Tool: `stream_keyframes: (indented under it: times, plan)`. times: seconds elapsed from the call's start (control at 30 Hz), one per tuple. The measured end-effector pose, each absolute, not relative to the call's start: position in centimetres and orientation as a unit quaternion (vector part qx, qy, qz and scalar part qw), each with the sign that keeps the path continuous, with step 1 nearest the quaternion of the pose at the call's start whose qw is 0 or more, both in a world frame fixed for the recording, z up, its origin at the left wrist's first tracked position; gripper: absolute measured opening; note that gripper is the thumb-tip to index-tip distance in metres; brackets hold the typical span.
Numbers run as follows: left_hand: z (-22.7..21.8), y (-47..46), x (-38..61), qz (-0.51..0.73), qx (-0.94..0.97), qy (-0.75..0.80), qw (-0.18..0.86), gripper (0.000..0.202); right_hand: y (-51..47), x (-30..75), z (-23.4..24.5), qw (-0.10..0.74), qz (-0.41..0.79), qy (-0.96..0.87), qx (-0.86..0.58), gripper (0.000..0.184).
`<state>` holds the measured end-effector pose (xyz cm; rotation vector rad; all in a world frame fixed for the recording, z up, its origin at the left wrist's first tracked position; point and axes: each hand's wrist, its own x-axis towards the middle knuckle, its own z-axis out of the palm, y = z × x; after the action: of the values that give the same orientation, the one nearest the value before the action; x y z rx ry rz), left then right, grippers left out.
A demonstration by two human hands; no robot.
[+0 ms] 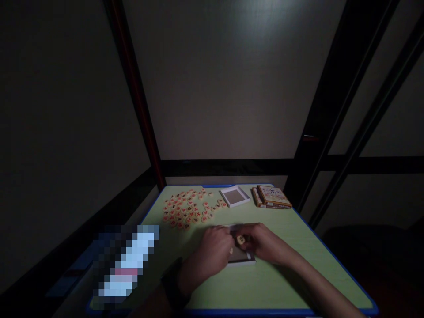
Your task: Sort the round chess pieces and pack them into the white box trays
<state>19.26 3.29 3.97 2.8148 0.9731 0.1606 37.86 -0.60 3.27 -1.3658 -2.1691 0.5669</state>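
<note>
Pale green with a blue rim, the counter (pixel 232 291) carries many round Chinese chess pieces (pixel 179 214), marked in red or black, spread loosely over its far left part. Close to the person, a shallow open box (pixel 243 262) lies between the hands. The right hand (pixel 263 243) has its fingers closed around one chess piece (pixel 240 239) with a black character, held above the box's dark bottom. The left hand (pixel 215 248), a dark band (pixel 175 282) at its wrist, rests at the box's left side, fingers curled; whether they grip anything I cannot tell. Farther back sits a white-walled open tray (pixel 239 203), and right of it, overlapping printed boxes (pixel 273 196).
</note>
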Motion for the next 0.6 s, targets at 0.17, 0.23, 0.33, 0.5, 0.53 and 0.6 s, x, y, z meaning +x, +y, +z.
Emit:
stream_keyframes:
  times: [0.17, 0.23, 0.33, 0.5, 0.53, 0.6]
  plan:
    - [3.9, 4.1, 16.8, 0.107, 0.918, 0.362, 0.124, 0.013, -0.9, 36.8, 3.0, 0.271, 0.195, -0.804, -0.492, 0.039]
    - [3.8, 4.5, 15.7, 0.125, 0.899, 0.39, 0.157, 0.026, -0.9, 36.4, 2.5, 0.257, 0.188, -0.806, -0.5, 0.042]
    - [2.9, 5.0, 14.6, 0.124, 0.887, 0.385, 0.224, 0.079, -0.9, 35.8, 1.7, 0.223, 0.164, -0.819, -0.502, 0.037]
    - [1.4, 5.5, 14.5, 0.1, 0.893, 0.36, 0.249, 0.099, -0.8, 35.5, 1.6, 0.182, 0.124, -0.837, -0.501, 0.026]
    - [1.4, 5.6, 14.5, 0.102, 0.896, 0.356, 0.245, 0.097, -0.9, 35.5, 1.7, 0.181, 0.122, -0.834, -0.506, 0.027]
    - [1.5, 5.8, 14.7, 0.106, 0.902, 0.343, 0.239, 0.094, -1.0, 35.5, 1.9, 0.18, 0.122, -0.827, -0.518, 0.033]
